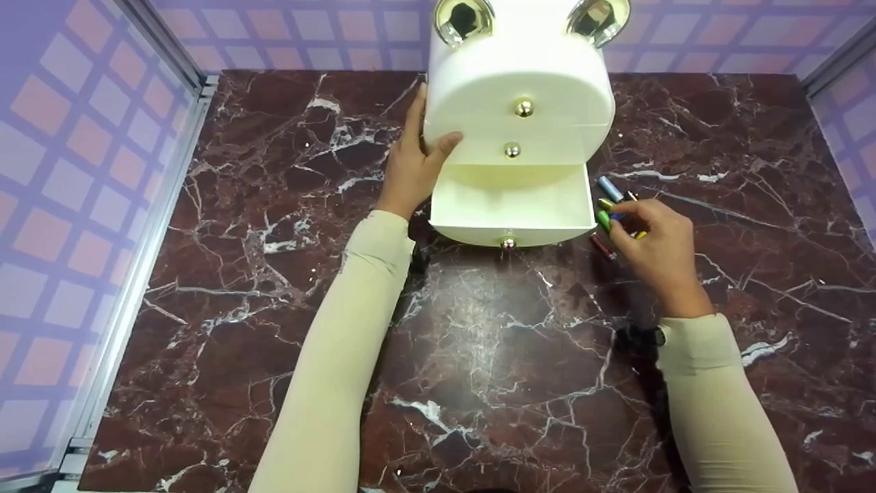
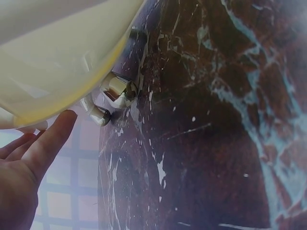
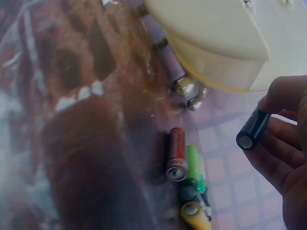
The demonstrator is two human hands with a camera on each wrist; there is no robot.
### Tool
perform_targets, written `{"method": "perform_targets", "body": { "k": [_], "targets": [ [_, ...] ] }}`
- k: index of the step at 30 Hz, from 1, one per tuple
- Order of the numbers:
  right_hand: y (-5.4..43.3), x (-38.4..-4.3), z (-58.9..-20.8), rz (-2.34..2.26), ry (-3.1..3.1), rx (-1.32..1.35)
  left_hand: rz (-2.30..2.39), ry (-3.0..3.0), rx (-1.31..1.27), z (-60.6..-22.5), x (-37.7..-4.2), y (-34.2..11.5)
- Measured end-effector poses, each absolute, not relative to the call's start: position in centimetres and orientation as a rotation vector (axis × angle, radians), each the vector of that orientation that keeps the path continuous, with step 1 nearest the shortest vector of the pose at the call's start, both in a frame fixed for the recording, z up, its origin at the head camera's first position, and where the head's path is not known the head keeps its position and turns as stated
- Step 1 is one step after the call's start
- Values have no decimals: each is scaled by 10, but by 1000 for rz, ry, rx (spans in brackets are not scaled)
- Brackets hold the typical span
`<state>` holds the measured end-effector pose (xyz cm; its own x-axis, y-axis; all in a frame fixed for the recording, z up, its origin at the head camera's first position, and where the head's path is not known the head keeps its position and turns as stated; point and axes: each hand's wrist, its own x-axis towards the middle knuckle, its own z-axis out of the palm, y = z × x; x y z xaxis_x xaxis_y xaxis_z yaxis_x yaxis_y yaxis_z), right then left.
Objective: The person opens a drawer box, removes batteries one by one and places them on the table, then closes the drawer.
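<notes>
A white rounded cabinet [image 1: 479,89] with small gold knobs stands at the back of the table, its bottom drawer [image 1: 445,198] pulled out. My left hand [image 1: 410,164] rests against the cabinet's left side, thumb on the front edge. To the right of the drawer, my right hand [image 1: 657,239] hovers by a small group of batteries. In the right wrist view its thumb and fingers pinch a dark battery [image 3: 254,128]. A red battery [image 3: 176,153], a green battery [image 3: 193,163] and a yellow battery [image 3: 194,214] lie below it. A light blue battery [image 1: 608,188] lies behind my fingers.
Two shiny gold round pieces [image 1: 464,20] [image 1: 599,20] flank the cabinet's top. Shiny metallic feet [image 2: 117,91] show under its base. Checked panels [image 1: 55,171] in metal frames border the dark marbled table [image 1: 274,308].
</notes>
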<state>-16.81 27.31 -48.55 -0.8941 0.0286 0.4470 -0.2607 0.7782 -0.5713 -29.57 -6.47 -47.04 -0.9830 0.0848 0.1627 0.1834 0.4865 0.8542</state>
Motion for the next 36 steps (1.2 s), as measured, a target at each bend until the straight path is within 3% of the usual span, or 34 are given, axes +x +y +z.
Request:
{"method": "perform_targets", "body": {
  "k": [36],
  "targets": [
    [273, -172, -502, 611, -2881, 311, -1516, -2614, -247, -471, -295, -65]
  ]
}}
